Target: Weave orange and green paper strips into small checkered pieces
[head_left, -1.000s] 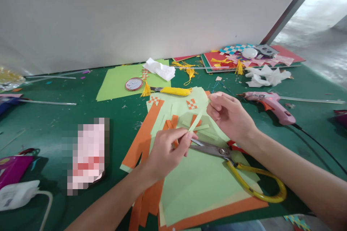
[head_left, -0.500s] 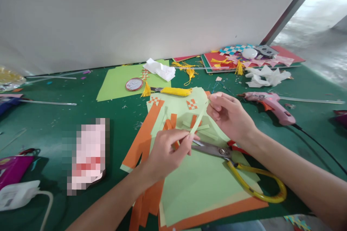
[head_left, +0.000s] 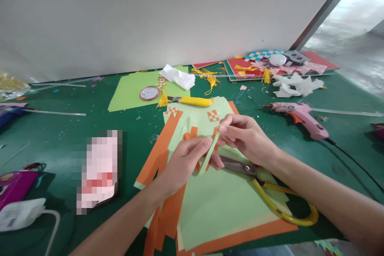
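Note:
A narrow light green paper strip [head_left: 209,154] slants between my two hands. My right hand [head_left: 244,134] pinches its upper end between thumb and fingertips. My left hand [head_left: 192,160] is closed around its middle, and the strip's lower end hangs free past the fingers. Under the hands lie light green sheets [head_left: 222,208], with orange strips [head_left: 153,152] along their left side. Scissors with yellow handles [head_left: 247,169] rest on the sheets, their blade tips hidden by my left hand. A small orange-and-green woven square [head_left: 213,115] lies just beyond my hands.
A yellow cutter [head_left: 195,101] lies behind the sheets, near a round lid [head_left: 149,93] and crumpled white tissue [head_left: 178,77]. At right is a pink glue gun [head_left: 300,116] with its cord. A blurred pink object [head_left: 99,172] and a white plug [head_left: 22,214] are at left.
My right hand has come down and left, closer to my left hand. The strip now extends below my left fingers, and its span between the hands is shorter.

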A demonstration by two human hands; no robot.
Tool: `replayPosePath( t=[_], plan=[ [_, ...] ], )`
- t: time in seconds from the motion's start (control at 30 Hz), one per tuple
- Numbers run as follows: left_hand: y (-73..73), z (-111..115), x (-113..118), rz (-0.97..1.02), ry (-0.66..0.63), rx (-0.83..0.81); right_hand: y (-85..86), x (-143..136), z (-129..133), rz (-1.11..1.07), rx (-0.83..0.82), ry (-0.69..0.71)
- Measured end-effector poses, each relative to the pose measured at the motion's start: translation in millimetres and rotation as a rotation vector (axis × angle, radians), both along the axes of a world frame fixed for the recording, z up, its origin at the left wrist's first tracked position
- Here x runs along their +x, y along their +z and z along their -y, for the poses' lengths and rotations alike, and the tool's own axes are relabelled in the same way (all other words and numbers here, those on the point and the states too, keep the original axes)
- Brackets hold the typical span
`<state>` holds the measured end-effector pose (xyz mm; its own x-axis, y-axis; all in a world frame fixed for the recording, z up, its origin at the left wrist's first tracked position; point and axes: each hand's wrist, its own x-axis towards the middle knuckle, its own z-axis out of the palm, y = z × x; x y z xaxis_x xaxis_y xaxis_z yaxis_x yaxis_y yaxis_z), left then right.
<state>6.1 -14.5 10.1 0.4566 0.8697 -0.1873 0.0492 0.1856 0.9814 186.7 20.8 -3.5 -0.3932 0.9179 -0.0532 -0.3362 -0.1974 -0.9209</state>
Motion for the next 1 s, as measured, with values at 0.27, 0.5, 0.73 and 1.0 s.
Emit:
replayPosePath(
  t=[0.27,0.5,0.73,1.0],
  plan=[
    [0.0,1,0,-0.153,0.002,0.133,-1.0,-1,3,0.065,0.073,0.027],
    [-1.5,2,1,-0.206,0.069,0.221,-0.5,-2,1,0.155,0.089,0.003],
    [-6.6,0,1,-0.234,0.073,0.23,7.1,-3,3,0.312,0.163,0.065],
    [-8.2,-2,2,-0.198,0.067,0.177,9.3,-5,4,0.373,0.201,0.025]
  ],
)
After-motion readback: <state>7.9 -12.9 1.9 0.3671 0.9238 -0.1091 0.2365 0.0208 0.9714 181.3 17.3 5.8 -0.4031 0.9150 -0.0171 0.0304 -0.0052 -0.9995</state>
